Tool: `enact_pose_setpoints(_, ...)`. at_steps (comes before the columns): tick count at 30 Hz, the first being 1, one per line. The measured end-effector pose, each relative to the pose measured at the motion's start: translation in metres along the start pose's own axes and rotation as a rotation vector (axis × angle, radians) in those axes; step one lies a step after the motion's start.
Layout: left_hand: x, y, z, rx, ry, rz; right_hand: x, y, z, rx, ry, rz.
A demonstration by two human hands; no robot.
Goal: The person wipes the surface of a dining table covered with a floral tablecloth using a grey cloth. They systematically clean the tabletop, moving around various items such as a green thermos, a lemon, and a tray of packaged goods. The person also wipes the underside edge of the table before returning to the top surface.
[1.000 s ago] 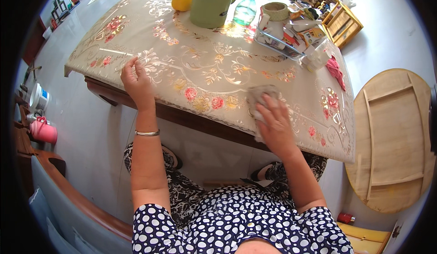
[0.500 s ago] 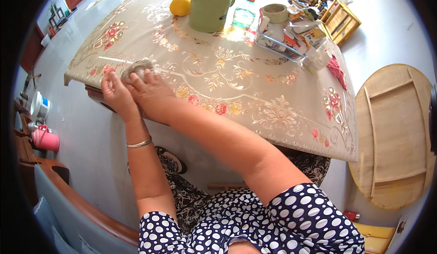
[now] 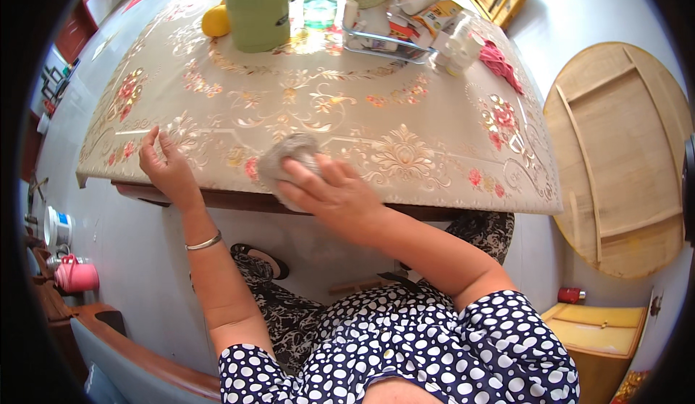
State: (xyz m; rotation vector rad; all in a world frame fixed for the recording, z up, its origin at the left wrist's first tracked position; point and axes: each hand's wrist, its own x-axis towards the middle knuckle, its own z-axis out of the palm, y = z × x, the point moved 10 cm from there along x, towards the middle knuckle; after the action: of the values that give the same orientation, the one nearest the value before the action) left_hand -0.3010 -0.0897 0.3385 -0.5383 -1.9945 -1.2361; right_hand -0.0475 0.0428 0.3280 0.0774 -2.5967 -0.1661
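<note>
A beige tablecloth [image 3: 304,125] with floral patterns covers the table in front of me. My right hand [image 3: 329,190] grips a bunched grey-beige cloth [image 3: 289,159] and presses it against the tablecloth near the table's front edge. The hand and cloth are slightly smeared by motion. Farther left, my left hand [image 3: 170,169] rests at the same front edge, holding nothing, with its fingers curled loosely apart and a silver bangle [image 3: 204,242] on the wrist.
Toward the back stand a green thermos jug [image 3: 257,14], a yellow fruit [image 3: 215,22] and a spray bottle [image 3: 320,4]. A crowded clear basket [image 3: 387,48] and a pink cloth [image 3: 499,65] lie at the back right. A round wooden tabletop [image 3: 619,158] leans at right.
My right hand has swept the cloth rightward along the front edge, away from my left hand. My left hand has shifted slightly left and down in view. The view itself has also shifted.
</note>
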Motion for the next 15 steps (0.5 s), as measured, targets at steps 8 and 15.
enact_pose_setpoints(8, -0.003, -0.028, 0.022, 0.069, -0.077, 0.036, -0.171, 0.099, -0.076, -0.260, -0.087, 0.312)
enact_pose_setpoints(15, -0.003, -0.035, 0.027, 0.128, -0.082, 0.086, -0.307, 0.184, -0.142, -0.352, -0.190, 0.673)
